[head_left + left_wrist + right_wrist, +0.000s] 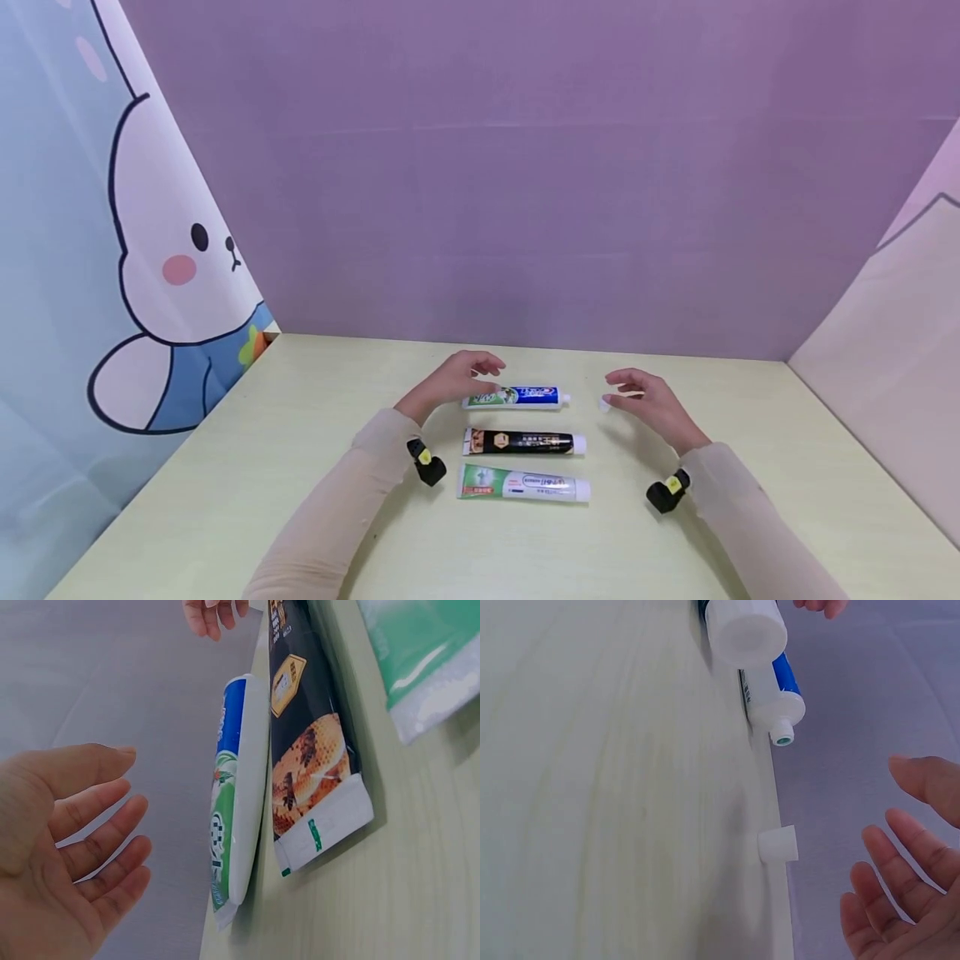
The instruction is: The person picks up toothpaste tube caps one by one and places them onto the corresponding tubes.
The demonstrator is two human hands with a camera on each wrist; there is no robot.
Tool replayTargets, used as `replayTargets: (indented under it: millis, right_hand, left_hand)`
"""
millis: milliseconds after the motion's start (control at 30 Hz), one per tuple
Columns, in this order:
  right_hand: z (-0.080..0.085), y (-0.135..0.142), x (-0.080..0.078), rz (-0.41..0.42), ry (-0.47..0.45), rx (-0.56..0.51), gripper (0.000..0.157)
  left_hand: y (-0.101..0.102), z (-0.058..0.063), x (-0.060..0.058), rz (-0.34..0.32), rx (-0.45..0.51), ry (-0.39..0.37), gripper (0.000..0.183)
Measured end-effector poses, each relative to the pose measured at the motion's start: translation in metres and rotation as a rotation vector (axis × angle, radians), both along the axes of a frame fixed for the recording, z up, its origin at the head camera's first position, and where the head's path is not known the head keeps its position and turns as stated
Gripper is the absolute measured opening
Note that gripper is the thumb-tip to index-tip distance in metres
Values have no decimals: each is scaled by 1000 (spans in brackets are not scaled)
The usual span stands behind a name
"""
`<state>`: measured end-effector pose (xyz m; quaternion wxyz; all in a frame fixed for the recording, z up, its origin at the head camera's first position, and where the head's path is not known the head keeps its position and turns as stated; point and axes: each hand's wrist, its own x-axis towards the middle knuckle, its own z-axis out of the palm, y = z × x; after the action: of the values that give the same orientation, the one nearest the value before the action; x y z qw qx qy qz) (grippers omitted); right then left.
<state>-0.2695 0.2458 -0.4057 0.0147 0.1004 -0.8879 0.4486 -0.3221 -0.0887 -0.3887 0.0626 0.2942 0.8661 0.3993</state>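
Observation:
A blue, green and white toothpaste tube [528,398] lies farthest back, its bare nozzle [782,736] pointing right. My left hand [453,379] is over its tail end. In the left wrist view, this hand's fingers are spread loosely, apart from the tube, with nothing in them. To the tube's right, a small white cap [778,844] stands on the table. My right hand [651,407] is close beside the cap, thumb and fingers apart, holding nothing in the right wrist view.
Nearer than the blue tube lie a black toothpaste tube [521,442] and a green and white toothpaste tube [517,485], both with white caps at the right. All rest on a pale table [225,500]. A purple backdrop [525,208] rises along its far edge.

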Motion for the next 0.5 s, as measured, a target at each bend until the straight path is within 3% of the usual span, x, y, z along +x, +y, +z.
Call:
replayTargets:
  millis: [300,500]
  right_hand:
    - [-3,0,-10,8,-73,3,51]
    - [-8,-2,-11,28,-111,18,46]
  left_hand:
    - [5,-9,-13,16,-35,-68,41]
    - [9,-14,-12,28,-80,-122,41]
